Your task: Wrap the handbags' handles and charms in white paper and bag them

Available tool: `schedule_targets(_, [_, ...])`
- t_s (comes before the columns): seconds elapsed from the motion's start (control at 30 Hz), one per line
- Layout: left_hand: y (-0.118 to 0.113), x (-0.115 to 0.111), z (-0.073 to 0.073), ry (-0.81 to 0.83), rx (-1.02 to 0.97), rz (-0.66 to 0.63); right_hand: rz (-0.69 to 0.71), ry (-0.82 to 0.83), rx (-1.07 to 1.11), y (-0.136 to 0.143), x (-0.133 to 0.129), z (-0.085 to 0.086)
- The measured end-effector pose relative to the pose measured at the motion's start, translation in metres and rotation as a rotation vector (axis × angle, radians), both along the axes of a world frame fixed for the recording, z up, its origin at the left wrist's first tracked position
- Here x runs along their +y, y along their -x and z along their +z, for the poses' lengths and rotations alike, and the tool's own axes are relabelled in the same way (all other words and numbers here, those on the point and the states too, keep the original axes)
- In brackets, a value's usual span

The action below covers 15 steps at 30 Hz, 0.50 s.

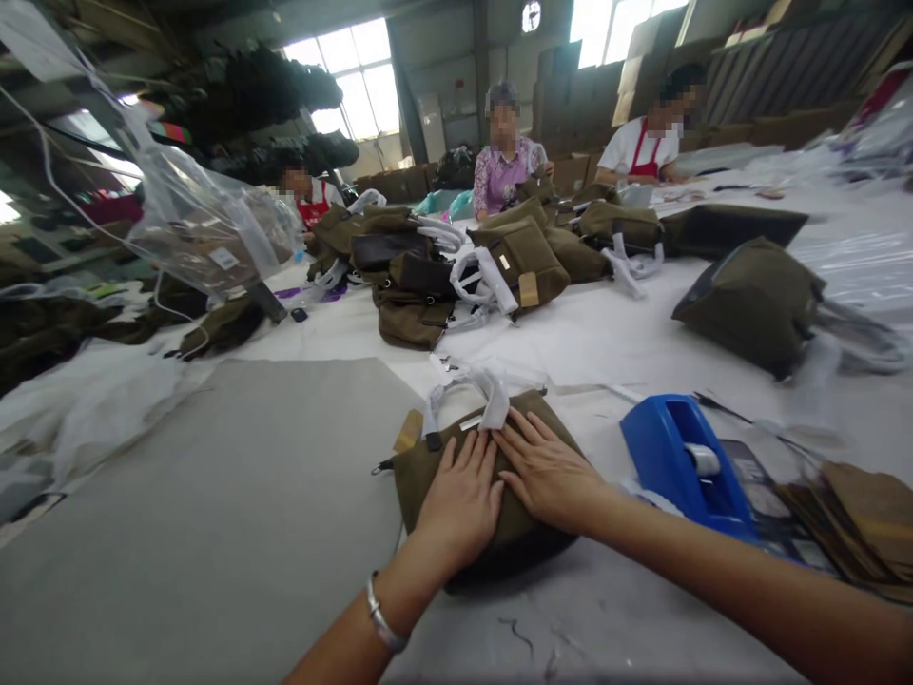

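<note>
An olive-green handbag (517,533) lies on the white-covered table right in front of me. Its handle (494,400) is wrapped in white material and points away from me. My left hand (463,495) rests flat on the left part of the bag, fingers stretched out. On the upper right part lies my right hand (546,466), also flat, its fingers spread near the base of the handle. A small brown tag (409,431) sticks out at the bag's upper left corner. Both palms cover much of the bag's front.
To the right stands a blue tape dispenser (685,466), beside brown paper pieces (870,504). Several olive bags (532,257) are heaped farther back, another bag (756,300) at the right. A grey sheet (235,514) covers the left. Three people (506,171) work beyond the table.
</note>
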<state>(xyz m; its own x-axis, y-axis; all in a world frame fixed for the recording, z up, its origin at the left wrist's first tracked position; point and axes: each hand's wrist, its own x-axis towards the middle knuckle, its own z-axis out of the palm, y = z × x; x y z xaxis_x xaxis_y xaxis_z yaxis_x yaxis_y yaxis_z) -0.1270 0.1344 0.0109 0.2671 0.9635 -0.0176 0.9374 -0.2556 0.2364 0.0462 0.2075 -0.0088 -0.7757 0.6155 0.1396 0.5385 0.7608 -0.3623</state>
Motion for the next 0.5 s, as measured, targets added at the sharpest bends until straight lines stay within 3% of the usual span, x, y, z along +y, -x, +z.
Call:
schedule_targets(0.1, [0.009, -0.002, 0.010, 0.034, -0.071, -0.011, 0.039, 0.055, 0.026, -0.006, 0.004, 0.012])
schedule_targets(0.17, [0.013, -0.009, 0.014, 0.016, -0.108, 0.063, 0.068, 0.060, 0.049, -0.011, 0.001, 0.020])
schedule_targets(0.27, [0.012, -0.019, 0.009, -0.037, -0.079, 0.181, 0.123, 0.018, 0.078, -0.015, -0.011, 0.024])
schedule_targets(0.4, [0.011, -0.027, 0.004, -0.043, -0.110, 0.179, 0.162, 0.035, 0.068, -0.019, -0.019, 0.024])
schedule_targets(0.5, [0.029, -0.036, 0.003, -0.122, -0.318, 0.328, 0.052, 0.081, 0.215, -0.031, -0.010, 0.029])
